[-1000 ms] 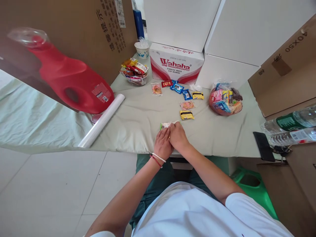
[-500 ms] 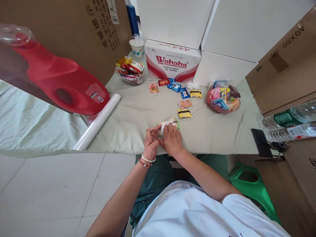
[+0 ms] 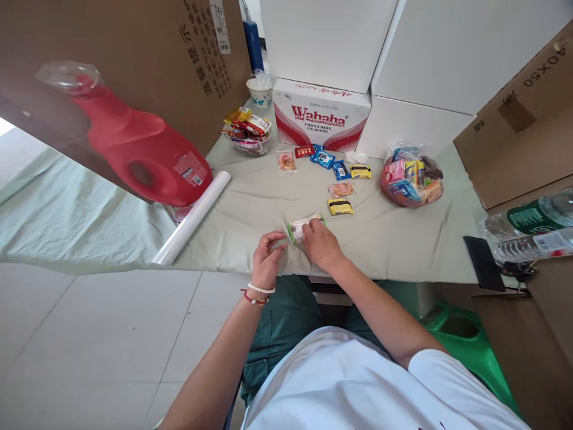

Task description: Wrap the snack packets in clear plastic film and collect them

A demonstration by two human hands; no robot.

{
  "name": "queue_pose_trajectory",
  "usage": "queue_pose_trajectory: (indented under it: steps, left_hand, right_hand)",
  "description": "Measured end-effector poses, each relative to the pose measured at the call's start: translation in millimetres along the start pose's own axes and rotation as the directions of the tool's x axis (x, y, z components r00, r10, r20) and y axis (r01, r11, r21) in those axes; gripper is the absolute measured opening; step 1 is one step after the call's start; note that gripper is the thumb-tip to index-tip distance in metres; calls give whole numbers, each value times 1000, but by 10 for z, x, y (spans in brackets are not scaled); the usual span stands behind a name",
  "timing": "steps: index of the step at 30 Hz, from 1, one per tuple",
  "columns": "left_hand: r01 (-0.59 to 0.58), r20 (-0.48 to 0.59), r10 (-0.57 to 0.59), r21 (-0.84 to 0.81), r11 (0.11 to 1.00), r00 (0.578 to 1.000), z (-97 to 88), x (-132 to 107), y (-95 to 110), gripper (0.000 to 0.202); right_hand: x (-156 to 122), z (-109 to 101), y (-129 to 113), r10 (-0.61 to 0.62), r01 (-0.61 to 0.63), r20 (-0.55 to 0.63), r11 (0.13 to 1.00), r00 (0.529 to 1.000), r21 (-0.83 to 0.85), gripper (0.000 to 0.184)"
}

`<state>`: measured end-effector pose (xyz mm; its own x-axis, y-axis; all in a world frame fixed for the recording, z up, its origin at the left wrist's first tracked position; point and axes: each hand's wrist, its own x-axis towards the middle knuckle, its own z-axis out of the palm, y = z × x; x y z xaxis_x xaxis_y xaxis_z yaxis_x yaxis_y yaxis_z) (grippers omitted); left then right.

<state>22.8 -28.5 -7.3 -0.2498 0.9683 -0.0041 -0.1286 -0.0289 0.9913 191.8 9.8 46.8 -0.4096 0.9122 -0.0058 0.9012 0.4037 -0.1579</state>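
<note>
A small snack packet (image 3: 296,230) with green edges and a pale middle lies near the table's front edge. My right hand (image 3: 324,246) is over its right part, fingers curled and gripping it; they hide some of the wrapper. Just left of the packet is my left hand (image 3: 267,257), apart from it, thumb and fingers spread with nothing between them. Beyond the hands lie a yellow packet (image 3: 341,206) with a dark stripe and a pink-and-clear packet (image 3: 342,190). Another yellow packet (image 3: 360,171) and a blue packet (image 3: 341,170) are farther back.
A bowl of wrapped snacks (image 3: 248,143) stands back left, and a reddish bowl of snacks (image 3: 412,197) on the right. At left are a red jug (image 3: 150,152) and a white plastic roll (image 3: 192,218). A Wahaha box (image 3: 320,116) is behind; a phone (image 3: 483,263) lies far right.
My left hand has come off the snack packet and moved left, its fingers opening. My right hand stays on the packet. The whole view has shifted slightly rightward.
</note>
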Motion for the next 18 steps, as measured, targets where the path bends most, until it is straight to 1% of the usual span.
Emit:
queue_pose_trajectory:
  steps: [3,5,6,8,10,11,13,16,17,18]
  left_hand:
    - [15,24,-22,248,969,999,90,52,-39,27]
    - [22,8,-28,399,917,1000,153,119,-31,24]
    - [7,5,-11,473,881,1000,183,160,-14,23]
    - [-73,36,65,623,779,997,240,253,43,24]
    - [-152,100,118,760,632,988,297,353,107,22]
    - [-169,126,113,799,577,986,326,401,134,20]
    - [-149,137,61,839,523,989,383,485,170,21]
    - [-57,68,-4,865,498,998,461,568,187,39]
    - [-25,44,-27,870,492,999,482,587,193,44]
    - [6,28,-61,873,487,998,500,604,204,46]
  right_hand:
    - [-9,51,2,-57,57,-15,998,998,-11,29]
    - [-12,108,12,-64,64,-15,998,998,-9,30]
    - [-14,132,23,-65,65,-16,998,998,5,31]
    - [-20,165,55,-65,66,-24,996,998,60,31]
    - [-25,176,94,-48,52,-35,989,998,138,32]
    - [-26,176,114,-29,37,-44,983,999,179,34]
    - [-21,171,148,22,-7,-58,968,998,250,43]
    - [16,153,163,84,-72,-29,953,996,293,63]
    - [36,142,155,87,-82,-5,956,996,282,64]
    - [57,128,141,84,-87,20,963,996,256,60]
